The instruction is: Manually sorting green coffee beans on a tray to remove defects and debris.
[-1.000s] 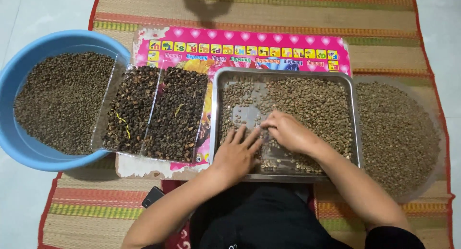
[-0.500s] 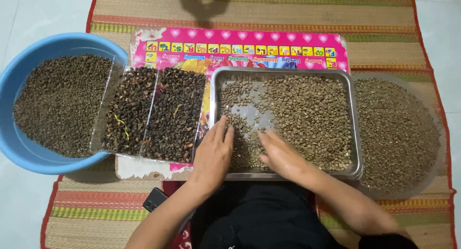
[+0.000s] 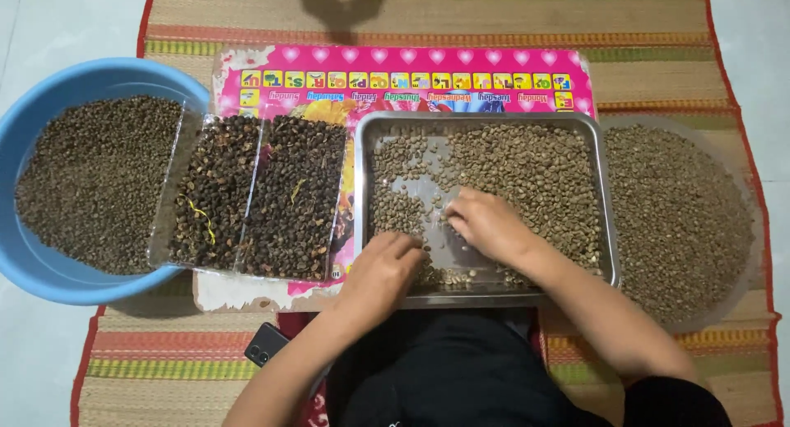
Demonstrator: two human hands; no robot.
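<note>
A shallow metal tray (image 3: 607,198) in front of me holds pale greenish-brown beans (image 3: 539,176), piled thick on its right and thin on its left, with bare metal in the middle. My left hand (image 3: 383,271) rests knuckles-up on the tray's near-left part, fingers curled down over a few beans; what lies under them is hidden. My right hand (image 3: 487,221) lies flat on the beans at the tray's middle, its fingertips pointing left at the bare patch.
A blue basin (image 3: 16,122) of beans stands at the left. Two clear trays of dark beans (image 3: 255,197) lie between it and the metal tray. A round clear tray of beans (image 3: 683,213) sits at the right. A pink poster (image 3: 411,65), a woven mat and a dark phone (image 3: 265,345) lie beneath.
My left hand slid right along the near edge and curled its fingers. My right hand moved from the near edge up to the tray's middle. The bare patch has widened.
</note>
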